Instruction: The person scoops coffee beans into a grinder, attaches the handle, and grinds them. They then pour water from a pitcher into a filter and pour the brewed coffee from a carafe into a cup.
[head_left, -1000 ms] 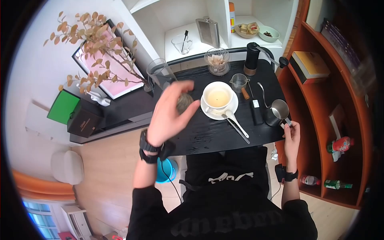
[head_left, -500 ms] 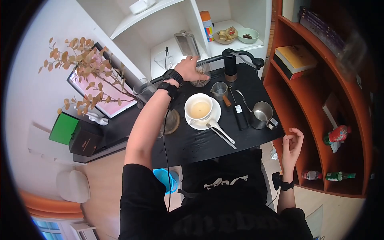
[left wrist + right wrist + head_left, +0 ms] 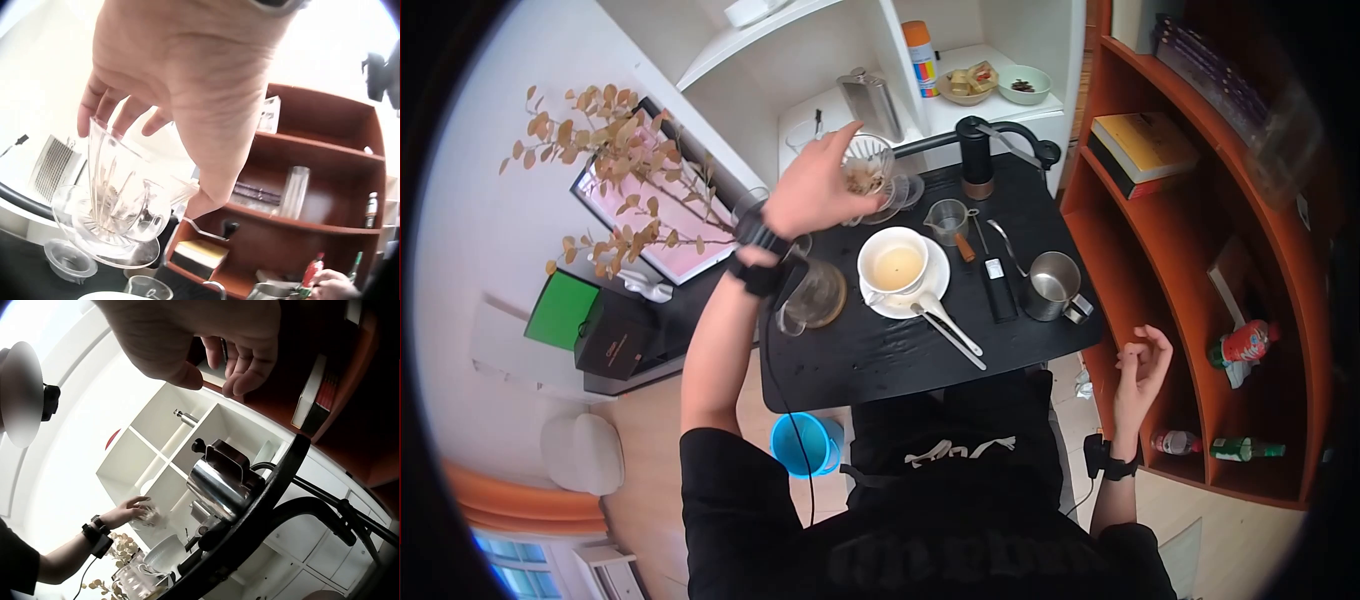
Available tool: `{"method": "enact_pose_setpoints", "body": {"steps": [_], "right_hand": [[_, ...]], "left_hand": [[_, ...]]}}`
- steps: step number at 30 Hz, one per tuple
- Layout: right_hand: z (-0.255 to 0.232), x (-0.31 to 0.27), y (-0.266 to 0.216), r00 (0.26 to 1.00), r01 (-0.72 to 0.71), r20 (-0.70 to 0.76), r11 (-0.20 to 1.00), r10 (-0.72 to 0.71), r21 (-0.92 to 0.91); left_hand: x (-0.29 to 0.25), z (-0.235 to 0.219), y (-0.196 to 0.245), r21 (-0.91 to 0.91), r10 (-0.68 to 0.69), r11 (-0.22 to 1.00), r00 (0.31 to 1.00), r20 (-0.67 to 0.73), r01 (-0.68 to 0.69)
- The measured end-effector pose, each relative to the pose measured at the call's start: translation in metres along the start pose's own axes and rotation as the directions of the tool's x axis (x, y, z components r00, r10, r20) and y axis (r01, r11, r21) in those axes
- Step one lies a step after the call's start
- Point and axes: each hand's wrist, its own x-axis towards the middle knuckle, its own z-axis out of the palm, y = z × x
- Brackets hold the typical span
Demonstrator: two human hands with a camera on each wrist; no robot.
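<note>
My left hand (image 3: 815, 190) holds a clear glass coffee dripper (image 3: 866, 165) by its rim, thumb on one side and fingers on the other. A brownish paper filter shows inside it. In the left wrist view the dripper's ribbed wall and wide flange (image 3: 147, 253) hang above a small clear dish (image 3: 70, 262) on the table. Nearer me on the left stands a glass server (image 3: 820, 298). A white cup (image 3: 895, 262) of pale yellow liquid sits on a saucer (image 3: 937, 280) with a white spoon. My right hand (image 3: 1142, 375), fingers loosely curled, hangs empty beyond the table's right edge.
On the black table (image 3: 890, 355) are a small glass jug (image 3: 947, 220), a black scale-like device (image 3: 999, 290), a steel pitcher (image 3: 1055, 285) and a hand grinder (image 3: 976, 155). A brown bookshelf (image 3: 1090, 240) stands right, white shelves behind. A blue bucket (image 3: 805, 445) is below.
My left hand reached from over the server to the dripper at the back, then lifted it and brought it left. My right hand let go of the steel pitcher's handle and drew away.
</note>
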Motion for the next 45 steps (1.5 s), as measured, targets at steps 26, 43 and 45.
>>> {"method": "enact_pose_setpoints", "body": {"steps": [26, 43, 45], "right_hand": [[0.041, 0.0, 0.012, 0.99, -0.023, 0.137, 1.0, 0.02, 0.016], [0.075, 0.016, 0.014, 0.936, -0.272, 0.253, 0.959, 0.246, 0.073], [0.079, 0.015, 0.015, 0.93, -0.304, 0.252, 0.945, 0.267, 0.123]], "left_hand": [[-0.141, -0.041, -0.051, 0.003, -0.225, 0.974, 0.974, -0.031, 0.225], [-0.145, -0.026, -0.051, -0.18, -0.279, 0.948, 0.957, -0.077, 0.262], [-0.146, -0.026, -0.052, -0.163, -0.265, 0.955, 0.96, -0.095, 0.247]]}}
